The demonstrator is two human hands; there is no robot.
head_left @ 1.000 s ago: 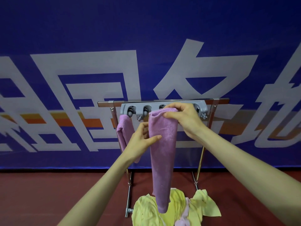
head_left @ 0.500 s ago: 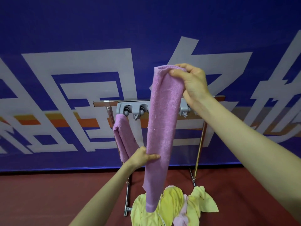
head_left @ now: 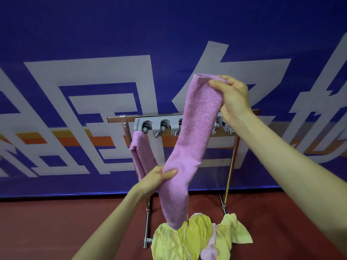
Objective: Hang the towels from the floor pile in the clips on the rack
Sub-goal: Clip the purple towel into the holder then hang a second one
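Purple towel (head_left: 191,139) hangs stretched before the rack (head_left: 231,166), above the yellow pile (head_left: 187,239) on the floor. Your right hand (head_left: 232,96) pinches its top end between fingers (head_left: 230,79) and thumb; your left hand (head_left: 155,177) grips its middle. Next, I judge, push that top end into the free clip (head_left: 163,126) beside the hung towel (head_left: 139,154).

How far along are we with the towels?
Done: one purple towel hangs from the leftmost clip of the rack. In hand: a second purple towel, right hand pinching its top, left hand gripping its middle, not yet clipped. Left: the yellow and pink pile on the floor.
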